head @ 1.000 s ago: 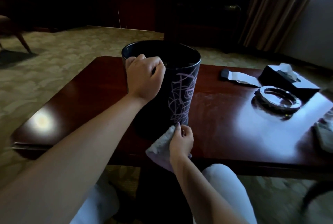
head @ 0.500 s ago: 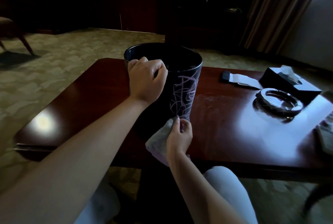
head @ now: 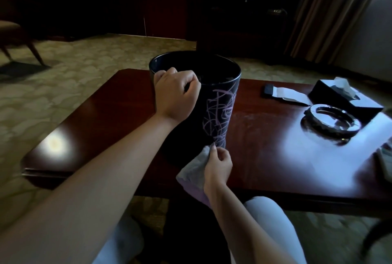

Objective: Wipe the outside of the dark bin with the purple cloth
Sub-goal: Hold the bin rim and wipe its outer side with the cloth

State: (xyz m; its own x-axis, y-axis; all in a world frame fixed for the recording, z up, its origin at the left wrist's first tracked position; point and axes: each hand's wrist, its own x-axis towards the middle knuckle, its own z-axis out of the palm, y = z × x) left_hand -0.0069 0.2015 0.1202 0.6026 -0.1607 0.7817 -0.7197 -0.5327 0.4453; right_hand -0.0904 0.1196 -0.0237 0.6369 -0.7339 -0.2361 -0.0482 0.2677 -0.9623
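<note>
Left hand (head: pixel 175 94) grips the dark bin (head: pixel 214 113) rim; right hand (head: pixel 218 165) pinches purple cloth (head: pixel 194 168) at the bin's base: press flat, stroke upward.

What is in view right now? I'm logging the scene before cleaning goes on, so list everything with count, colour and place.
bin: 1, dark with pale purple scribbles, upright on the table's middle
cloth: 1, purple and pale, at the bin's base
table: 1, glossy reddish wood, low
ashtray: 1, clear glass, table's right
tissue box: 1, black, behind the ashtray
remote: 1, dark, beside a white paper
chair: 1, brown, far left
curtain: 1, striped brown, upper right
left hand: gripping the bin's rim
right hand: holding the cloth against the bin's lower side
</note>
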